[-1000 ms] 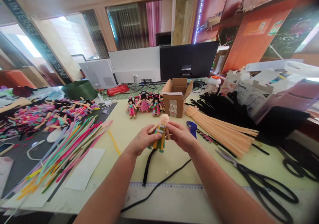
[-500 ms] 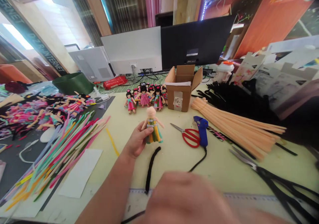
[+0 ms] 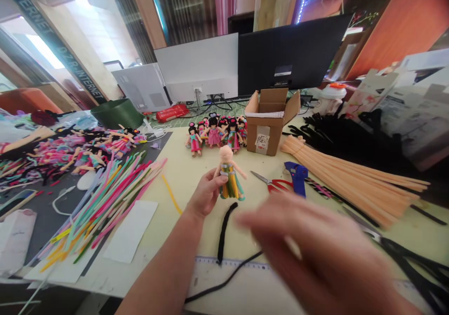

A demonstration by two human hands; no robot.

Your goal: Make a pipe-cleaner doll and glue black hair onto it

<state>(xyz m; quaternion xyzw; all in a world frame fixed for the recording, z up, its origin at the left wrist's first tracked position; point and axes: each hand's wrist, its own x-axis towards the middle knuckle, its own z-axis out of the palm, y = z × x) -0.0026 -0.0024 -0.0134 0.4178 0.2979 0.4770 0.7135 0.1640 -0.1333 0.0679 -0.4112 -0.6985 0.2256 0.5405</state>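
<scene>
The left hand has a narrow grip on the side of a bald doll, up over the table — probably leaving its head clear — while the right hand blurs in front, its grip impossible to tell. Close by lies a black strip, handily near; farther out, black-haired dolls cluster beside the box, seemingly parked aside.

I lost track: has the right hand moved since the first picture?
Yes: the right hand has come off the doll toward the viewer, now overlapping the ruler in view.
</scene>
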